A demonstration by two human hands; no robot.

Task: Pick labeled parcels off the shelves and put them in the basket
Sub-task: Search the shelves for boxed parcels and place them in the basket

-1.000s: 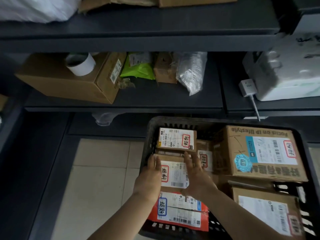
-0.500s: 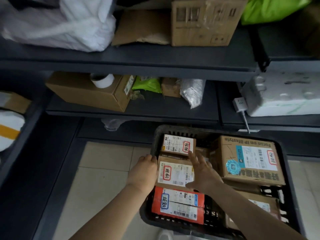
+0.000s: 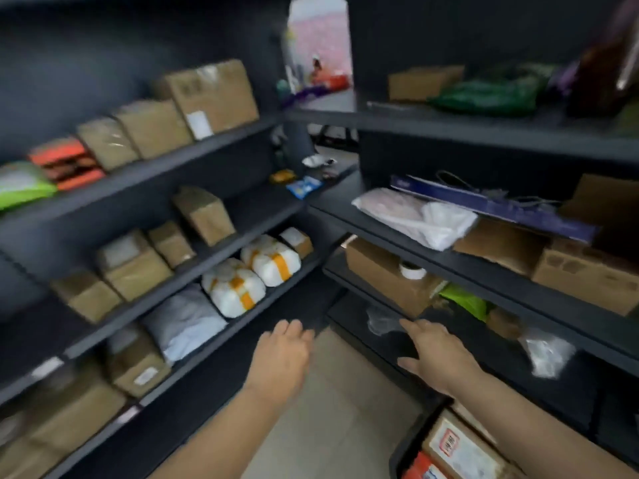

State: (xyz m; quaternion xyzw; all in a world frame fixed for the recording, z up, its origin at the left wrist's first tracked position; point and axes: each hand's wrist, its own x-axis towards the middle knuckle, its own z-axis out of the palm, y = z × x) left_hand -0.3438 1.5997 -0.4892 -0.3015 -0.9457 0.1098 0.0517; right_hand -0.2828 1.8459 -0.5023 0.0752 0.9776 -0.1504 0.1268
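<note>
Between picks with left hand (image 3: 280, 354) and right hand (image 3: 437, 357) empty, loose and well apart; probably needs a labelled parcel spotted on the shelves (image 3: 449, 263), then gripped.

Head-camera view, dim overall. The dark grey metal shelves (image 3: 484, 133) soak up most of the light; the brightest area is the washed-out pink-white opening (image 3: 318, 39) at upper centre, overexposed beyond detail. Blur smears the entire frame, heaviest toward the left and right edges, where the brown cardboard boxes (image 3: 211, 95) lose their outlines and their labels are unreadable. The white round parcels taped in orange (image 3: 252, 274) at centre stand out bright. My left hand (image 3: 280, 357) and my right hand (image 3: 437, 357), lower centre, are evenly lit and soft-edged. Shelf lines bow outward near the corners.
</note>
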